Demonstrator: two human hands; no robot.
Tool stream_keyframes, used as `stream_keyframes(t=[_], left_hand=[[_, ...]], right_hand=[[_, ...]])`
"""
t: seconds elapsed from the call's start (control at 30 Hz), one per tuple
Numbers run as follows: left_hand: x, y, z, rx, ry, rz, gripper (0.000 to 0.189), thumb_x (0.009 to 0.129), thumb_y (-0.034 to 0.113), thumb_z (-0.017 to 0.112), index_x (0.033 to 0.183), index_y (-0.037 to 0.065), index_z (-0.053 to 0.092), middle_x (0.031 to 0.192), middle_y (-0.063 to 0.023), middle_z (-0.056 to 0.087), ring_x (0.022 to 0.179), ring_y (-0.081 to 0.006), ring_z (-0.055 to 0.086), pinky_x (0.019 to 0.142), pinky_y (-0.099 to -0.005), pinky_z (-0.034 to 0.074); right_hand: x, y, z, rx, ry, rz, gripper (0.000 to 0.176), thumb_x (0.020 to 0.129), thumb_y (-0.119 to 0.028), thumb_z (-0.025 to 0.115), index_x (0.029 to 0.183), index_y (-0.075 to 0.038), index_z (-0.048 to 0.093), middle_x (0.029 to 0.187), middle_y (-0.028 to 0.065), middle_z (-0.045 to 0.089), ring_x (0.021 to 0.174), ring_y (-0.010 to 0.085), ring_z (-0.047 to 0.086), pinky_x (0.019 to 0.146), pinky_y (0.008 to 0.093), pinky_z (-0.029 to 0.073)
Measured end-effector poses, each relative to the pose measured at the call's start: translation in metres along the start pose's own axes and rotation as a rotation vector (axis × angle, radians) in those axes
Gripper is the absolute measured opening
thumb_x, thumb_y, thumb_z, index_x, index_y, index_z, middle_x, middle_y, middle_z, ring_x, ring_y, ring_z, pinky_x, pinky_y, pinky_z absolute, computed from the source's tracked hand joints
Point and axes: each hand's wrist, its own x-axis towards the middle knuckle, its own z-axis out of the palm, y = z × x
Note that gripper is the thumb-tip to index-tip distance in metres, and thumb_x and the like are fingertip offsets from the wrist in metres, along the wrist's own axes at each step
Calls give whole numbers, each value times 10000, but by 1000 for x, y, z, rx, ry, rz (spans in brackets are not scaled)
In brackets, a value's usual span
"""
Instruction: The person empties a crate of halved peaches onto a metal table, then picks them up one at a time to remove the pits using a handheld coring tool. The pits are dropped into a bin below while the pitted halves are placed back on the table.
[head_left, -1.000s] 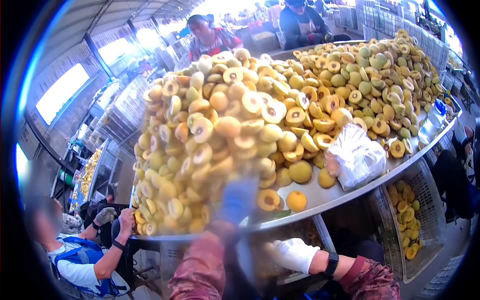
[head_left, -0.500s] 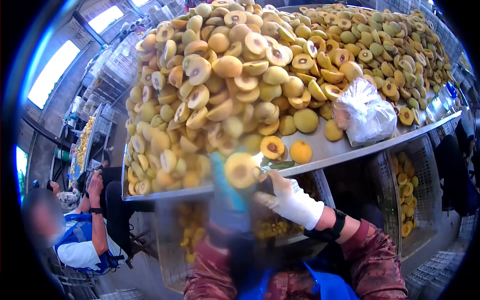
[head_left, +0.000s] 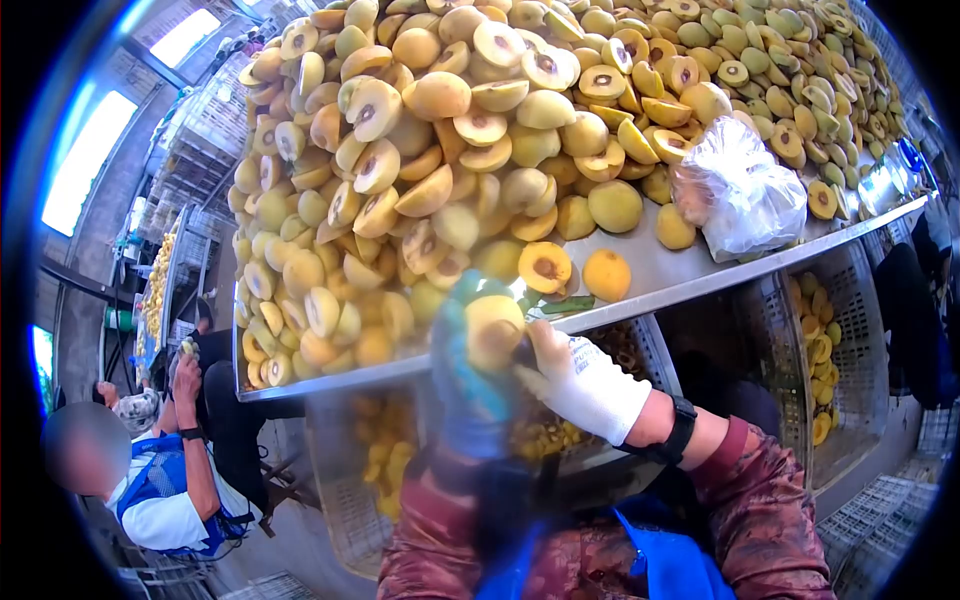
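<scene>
Head view: my blue-gloved left hand (head_left: 470,375) wrapped round yellow roundish fruit (head_left: 495,330), in front of steel desk edge (head_left: 700,284); long axis near upright, blurred. My white-gloved right hand (head_left: 580,380) curled against its right side, grip unclear. Glove print unreadable.

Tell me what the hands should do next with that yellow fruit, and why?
Probably hold the left hand steady and let the right hand work at the fruit: the blue glove cups it just below the table edge, the white glove's fingers touch its side, and a basket sits underneath.
</scene>
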Motion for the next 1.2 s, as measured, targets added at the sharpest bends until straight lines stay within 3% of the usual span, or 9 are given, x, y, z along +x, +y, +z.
stream_keyframes(t=[0.3, 0.4, 0.5, 0.63, 0.77, 0.8, 0.9, 1.03, 1.2], left_hand=[[-4, 16, 8, 21, 37, -40, 518, 1039, 392, 383, 1317, -24, 517, 1230, -164, 601, 1141, -283, 587, 1035, -478, 471], [-4, 11, 5, -269, 28, -137, 535, 1042, 415, 374, 1325, -19, 504, 1242, -169, 591, 1154, -286, 581, 1041, -479, 466], [-7, 15, 5, -253, -6, -153, 590, 1036, 480, 370, 1349, -9, 478, 1256, -167, 579, 1168, -285, 570, 1041, -471, 465], [-12, 23, 7, -52, -13, -111, 645, 1030, 537, 347, 1362, -3, 466, 1279, -158, 562, 1182, -275, 556, 1037, -454, 465], [-15, 22, -1, 236, -61, -26, 693, 1033, 559, 291, 1359, -29, 463, 1266, -177, 574, 1145, -285, 580, 989, -438, 504], [-15, 16, 4, 48, -45, -10, 721, 1031, 574, 266, 1347, -41, 469, 1242, -185, 588, 1114, -287, 597, 963, -433, 521], [-14, 10, -11, 466, -108, 161, 725, 1031, 576, 258, 1333, -46, 478, 1232, -183, 594, 1096, -283, 607, 946, -427, 530], [-10, 8, -19, 586, -192, 246, 704, 1033, 563, 282, 1302, -50, 500, 1205, -180, 610, 1032, -283, 636, 905, -417, 549], [-6, 21, -14, 305, -195, -44, 572, 1020, 469, 441, 1215, -55, 563, 1116, -180, 650, 913, -282, 668, 842, -408, 567]], right_hand=[[1, 1, 13, 21, 19, 21, 222, 932, -217, 549, 990, -7, 513, 781, 233, 635, 738, 417, 642, 664, 495, 493], [-1, 5, 20, 180, 19, 82, 374, 993, -367, 440, 938, -14, 553, 767, 187, 637, 704, 363, 626, 652, 446, 489], [-3, 8, 25, 343, -10, 135, 650, 1026, -556, 240, 857, -26, 577, 720, 100, 593, 667, 266, 537, 657, 386, 464], [-10, 7, 25, 508, -72, 131, 725, 1013, -609, 190, 798, -20, 553, 674, 92, 535, 634, 267, 471, 649, 396, 448], [-15, 15, 39, 461, -59, 106, 582, 1021, -528, 323, 877, -19, 564, 703, 126, 566, 631, 298, 508, 630, 401, 458], [-17, 16, 40, 430, -76, 109, 464, 1000, -446, 388, 947, -15, 550, 727, 148, 589, 649, 317, 545, 625, 410, 474], [-19, -2, 21, 296, -157, 129, 365, 884, -118, 602, 1200, 5, 468, 817, 226, 667, 728, 384, 688, 602, 434, 538], [-19, -7, 14, 350, -232, 193, 482, 903, -263, 614, 1228, 57, 457, 819, 280, 632, 801, 444, 649, 675, 494, 512], [-21, -6, 17, 455, -276, 214, 498, 904, -259, 603, 1234, 75, 436, 793, 275, 631, 750, 427, 658, 651, 482, 521]])
